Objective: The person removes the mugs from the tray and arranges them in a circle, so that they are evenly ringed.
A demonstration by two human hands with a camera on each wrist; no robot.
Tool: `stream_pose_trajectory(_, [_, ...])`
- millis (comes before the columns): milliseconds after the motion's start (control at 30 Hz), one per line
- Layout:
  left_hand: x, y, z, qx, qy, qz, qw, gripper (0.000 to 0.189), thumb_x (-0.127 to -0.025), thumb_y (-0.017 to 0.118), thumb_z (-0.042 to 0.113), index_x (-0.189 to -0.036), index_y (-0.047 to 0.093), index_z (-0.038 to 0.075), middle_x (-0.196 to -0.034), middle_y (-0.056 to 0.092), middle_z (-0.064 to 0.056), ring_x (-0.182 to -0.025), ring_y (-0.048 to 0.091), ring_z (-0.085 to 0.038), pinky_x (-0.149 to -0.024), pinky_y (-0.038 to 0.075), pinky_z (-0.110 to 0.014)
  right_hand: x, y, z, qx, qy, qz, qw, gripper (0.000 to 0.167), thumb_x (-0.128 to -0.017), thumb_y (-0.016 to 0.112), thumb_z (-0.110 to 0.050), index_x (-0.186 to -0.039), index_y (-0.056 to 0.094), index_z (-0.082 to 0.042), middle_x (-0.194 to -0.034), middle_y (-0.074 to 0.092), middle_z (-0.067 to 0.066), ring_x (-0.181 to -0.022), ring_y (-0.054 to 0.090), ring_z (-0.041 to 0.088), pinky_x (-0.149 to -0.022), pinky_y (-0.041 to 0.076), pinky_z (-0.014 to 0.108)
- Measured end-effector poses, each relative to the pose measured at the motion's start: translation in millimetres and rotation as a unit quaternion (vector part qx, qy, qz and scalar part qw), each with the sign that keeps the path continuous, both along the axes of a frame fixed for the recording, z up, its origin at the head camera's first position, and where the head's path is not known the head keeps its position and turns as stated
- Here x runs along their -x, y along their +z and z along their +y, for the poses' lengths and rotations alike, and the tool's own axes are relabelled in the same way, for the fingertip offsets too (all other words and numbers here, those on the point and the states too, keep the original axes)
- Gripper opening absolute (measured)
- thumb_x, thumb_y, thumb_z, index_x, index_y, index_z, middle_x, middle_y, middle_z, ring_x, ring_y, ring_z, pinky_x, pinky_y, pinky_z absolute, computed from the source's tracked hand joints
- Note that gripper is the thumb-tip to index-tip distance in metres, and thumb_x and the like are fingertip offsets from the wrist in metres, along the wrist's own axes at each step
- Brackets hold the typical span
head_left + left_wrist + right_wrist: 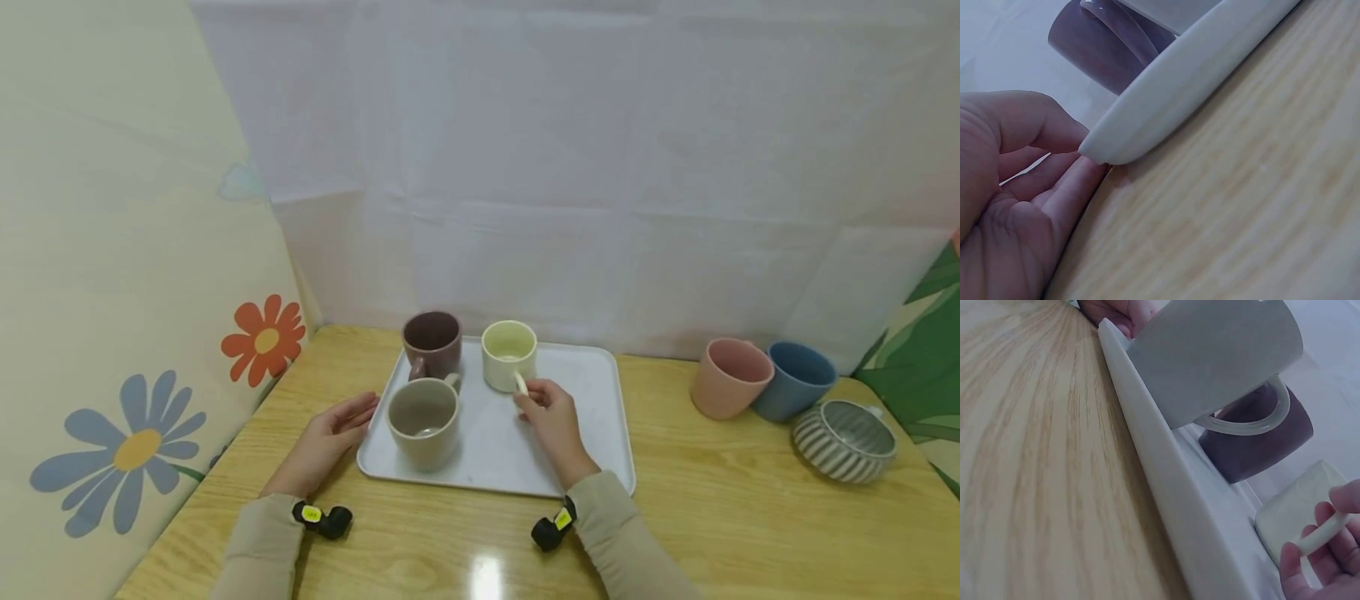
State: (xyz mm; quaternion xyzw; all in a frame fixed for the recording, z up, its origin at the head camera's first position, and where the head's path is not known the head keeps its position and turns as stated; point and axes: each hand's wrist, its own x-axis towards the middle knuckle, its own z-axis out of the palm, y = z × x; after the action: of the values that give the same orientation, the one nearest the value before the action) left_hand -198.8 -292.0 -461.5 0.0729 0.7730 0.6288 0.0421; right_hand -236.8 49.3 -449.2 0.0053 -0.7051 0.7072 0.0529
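My right hand (553, 425) pinches the handle of a pale yellow mug (501, 367), which is upright on a white tray (487, 467). In the right wrist view, the thumb and fingers close around that mug's handle (1324, 534). My left hand (330, 442) lies beside the tray's left edge, its fingertips touching the rim (1141, 125) in the left wrist view. Between my hands, a beige mug (423, 429) stands at the tray's front left. Behind it is a dark purple-brown mug (435, 342), its handle turned toward the front.
On the wooden table (675, 500), a pink cup (723, 387), a blue cup (795, 387) and a striped grey round cup (840, 454) are grouped at the right. A white cloth (487, 167) hangs behind; a flower-printed sheet (135, 292) borders the left.
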Motion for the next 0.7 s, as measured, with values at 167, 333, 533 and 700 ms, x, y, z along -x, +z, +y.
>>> stream_pose_trajectory(167, [-0.4, 1.5, 0.3, -0.004, -0.002, 0.003, 1.0000, 0.057, -0.103, 0.056, 0.005, -0.154, 0.032, -0.009, -0.157, 0.036, -0.027, -0.125, 0.050, 0.005, -0.098, 0.042, -0.009, 3.0, 1.1, 3.3, 0.015, 0.031, -0.015, 0.9993, 0.021, -0.091, 0.068, 0.002, -0.109, 0.065, 0.013, -0.089, 0.071, 0.008, -0.077, 0.064, 0.008, -0.071, 0.061, 0.027])
stream_pose_trajectory(333, [-0.2, 0.5, -0.6, -0.009, -0.004, 0.005, 0.9999, 0.057, -0.103, 0.055, 0.004, -0.153, 0.031, -0.010, -0.157, 0.035, -0.029, -0.123, 0.051, 0.007, -0.098, 0.043, -0.009, 5.2, 3.7, 6.0, 0.022, 0.056, -0.033, 0.9976, 0.023, -0.093, 0.066, 0.002, -0.112, 0.064, 0.015, -0.091, 0.072, 0.016, -0.079, 0.065, 0.009, -0.078, 0.062, 0.034])
stream_pose_trajectory(533, [0.0, 1.3, 0.0, -0.007, 0.000, 0.002, 1.0000, 0.057, -0.103, 0.055, 0.004, -0.153, 0.032, -0.009, -0.156, 0.036, -0.028, -0.124, 0.051, 0.005, -0.098, 0.043, -0.010, 6.6, 3.6, 6.6, 0.018, 0.052, -0.037, 0.9978, 0.023, -0.097, 0.065, -0.006, -0.110, 0.066, 0.013, -0.092, 0.072, 0.019, -0.078, 0.065, 0.009, -0.075, 0.062, 0.031])
stream_pose_trajectory(700, [1.1, 0.1, 1.0, -0.004, 0.001, 0.004, 1.0000, 0.057, -0.103, 0.056, 0.005, -0.153, 0.032, -0.009, -0.156, 0.037, -0.029, -0.122, 0.052, 0.008, -0.098, 0.043, -0.009, 6.5, 6.2, 8.1, 0.021, 0.045, -0.034, 0.9982, 0.020, -0.098, 0.065, -0.008, -0.103, 0.066, 0.011, -0.081, 0.070, 0.010, -0.073, 0.062, 0.009, -0.068, 0.060, 0.028])
